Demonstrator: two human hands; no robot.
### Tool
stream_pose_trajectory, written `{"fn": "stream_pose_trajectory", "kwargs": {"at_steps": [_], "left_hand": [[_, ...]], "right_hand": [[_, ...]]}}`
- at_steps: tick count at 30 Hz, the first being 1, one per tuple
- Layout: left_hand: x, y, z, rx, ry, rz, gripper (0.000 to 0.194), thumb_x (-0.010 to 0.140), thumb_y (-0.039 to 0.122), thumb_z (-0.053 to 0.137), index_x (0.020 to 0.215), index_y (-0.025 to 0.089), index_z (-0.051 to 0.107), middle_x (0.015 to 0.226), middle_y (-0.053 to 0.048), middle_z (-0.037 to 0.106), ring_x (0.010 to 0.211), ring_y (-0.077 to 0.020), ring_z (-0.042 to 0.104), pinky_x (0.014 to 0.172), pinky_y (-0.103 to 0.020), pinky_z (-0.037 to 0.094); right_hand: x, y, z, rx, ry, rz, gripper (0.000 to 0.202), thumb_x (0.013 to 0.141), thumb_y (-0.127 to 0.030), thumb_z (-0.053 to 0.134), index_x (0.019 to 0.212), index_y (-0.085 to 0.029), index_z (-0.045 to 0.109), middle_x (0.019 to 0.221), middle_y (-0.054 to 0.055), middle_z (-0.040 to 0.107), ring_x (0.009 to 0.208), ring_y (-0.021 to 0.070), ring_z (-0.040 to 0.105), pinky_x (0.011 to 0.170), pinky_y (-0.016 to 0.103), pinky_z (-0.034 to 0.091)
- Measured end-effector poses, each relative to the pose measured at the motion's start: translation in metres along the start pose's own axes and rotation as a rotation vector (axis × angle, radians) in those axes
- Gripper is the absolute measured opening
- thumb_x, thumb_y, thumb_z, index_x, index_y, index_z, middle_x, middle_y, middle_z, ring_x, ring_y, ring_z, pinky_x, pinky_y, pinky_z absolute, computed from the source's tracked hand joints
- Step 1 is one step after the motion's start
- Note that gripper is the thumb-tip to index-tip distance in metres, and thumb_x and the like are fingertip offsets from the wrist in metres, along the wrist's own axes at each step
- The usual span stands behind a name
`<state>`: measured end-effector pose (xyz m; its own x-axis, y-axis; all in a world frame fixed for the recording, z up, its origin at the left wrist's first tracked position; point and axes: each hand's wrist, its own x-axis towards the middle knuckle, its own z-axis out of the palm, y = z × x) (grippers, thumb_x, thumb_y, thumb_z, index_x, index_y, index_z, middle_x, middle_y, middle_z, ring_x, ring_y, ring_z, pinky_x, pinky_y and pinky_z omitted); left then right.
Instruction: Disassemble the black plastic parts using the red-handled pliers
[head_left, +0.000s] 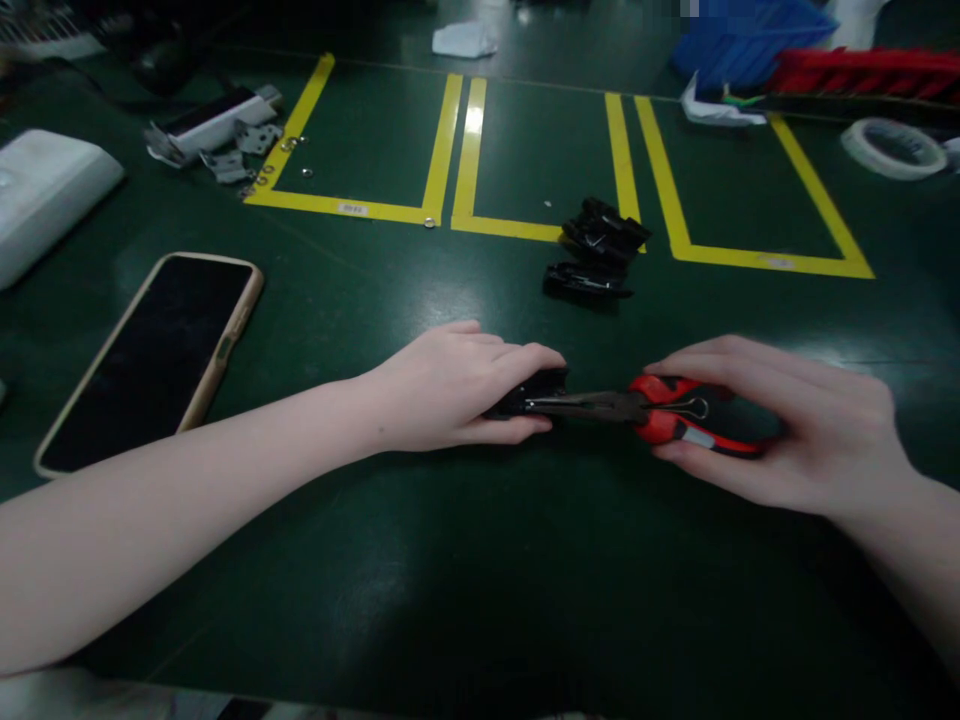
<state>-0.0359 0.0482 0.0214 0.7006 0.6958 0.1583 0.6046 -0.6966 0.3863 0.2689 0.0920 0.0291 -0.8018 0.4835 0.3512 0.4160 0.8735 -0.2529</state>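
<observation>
Near the middle of the green table, my left hand [472,388] grips a small black part [517,398] between thumb and fingers; most of that part is hidden by the hand. My right hand [787,425] is wrapped round the red handles of long-nosed pliers [656,408]. The dark jaws point left and reach the black part at my left fingertips. Whether the jaws are clamped on it cannot be made out. Beyond my hands lie several crumpled-looking black pieces [600,240], by the bottom corner of the middle yellow-taped frame.
A phone [150,360] lies left, beside my left forearm. Behind it are metal brackets [229,160] and small rings [262,178]. Yellow tape [375,211] marks the green table [450,580]. A tape roll [892,148], blue bin [742,40] and red rack [870,75] stand back right.
</observation>
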Motion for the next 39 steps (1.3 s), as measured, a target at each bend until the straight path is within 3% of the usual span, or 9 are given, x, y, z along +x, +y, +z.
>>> {"fn": "stream_pose_trajectory", "kwargs": {"at_steps": [12,20,26,30,39], "left_hand": [[0.001,-0.001,0.003,0.031,0.014,0.033,0.041,0.103,0.044,0.06,0.131,0.014,0.058,0.101,-0.005,0.076,0.085,-0.0182,0.07,0.079,-0.029,0.045],[0.001,-0.001,0.001,0.003,-0.015,0.007,0.04,0.102,0.044,0.061,0.13,0.015,0.058,0.101,-0.004,0.076,0.084,-0.0167,0.069,0.081,-0.028,0.045],[0.001,-0.001,0.001,-0.018,-0.004,0.006,0.039,0.103,0.043,0.06,0.129,0.014,0.058,0.103,-0.005,0.076,0.082,-0.0164,0.068,0.079,-0.028,0.045],[0.001,0.0,0.0,-0.028,-0.002,-0.017,0.041,0.103,0.046,0.058,0.13,0.016,0.058,0.105,-0.005,0.076,0.083,-0.0169,0.068,0.08,-0.029,0.046],[0.003,0.0,0.0,-0.061,0.006,-0.009,0.043,0.104,0.047,0.058,0.131,0.013,0.059,0.104,-0.004,0.076,0.078,-0.0154,0.066,0.079,-0.028,0.045]], "right_hand": [[0.01,0.008,-0.008,-0.019,-0.006,-0.153,0.035,0.088,-0.044,0.072,0.113,-0.021,0.063,0.095,0.006,0.074,0.076,0.0184,0.073,0.067,0.027,0.059],[0.002,0.009,-0.001,-0.023,-0.006,-0.153,0.044,0.102,-0.051,0.043,0.13,-0.022,0.062,0.101,0.01,0.072,0.079,0.0216,0.072,0.059,0.031,0.057],[-0.01,0.013,0.004,-0.045,0.054,-0.041,0.052,0.104,-0.054,0.032,0.146,-0.034,0.055,0.118,0.01,0.071,0.093,0.0271,0.073,0.07,0.04,0.061],[-0.007,0.018,0.0,-0.048,0.087,-0.134,0.058,0.105,-0.054,0.027,0.147,-0.027,0.056,0.118,0.013,0.072,0.095,0.0262,0.075,0.069,0.037,0.062],[-0.007,0.023,-0.002,-0.039,0.076,-0.129,0.06,0.106,-0.056,0.024,0.141,-0.023,0.061,0.117,0.014,0.071,0.098,0.0246,0.074,0.069,0.034,0.061]]}}
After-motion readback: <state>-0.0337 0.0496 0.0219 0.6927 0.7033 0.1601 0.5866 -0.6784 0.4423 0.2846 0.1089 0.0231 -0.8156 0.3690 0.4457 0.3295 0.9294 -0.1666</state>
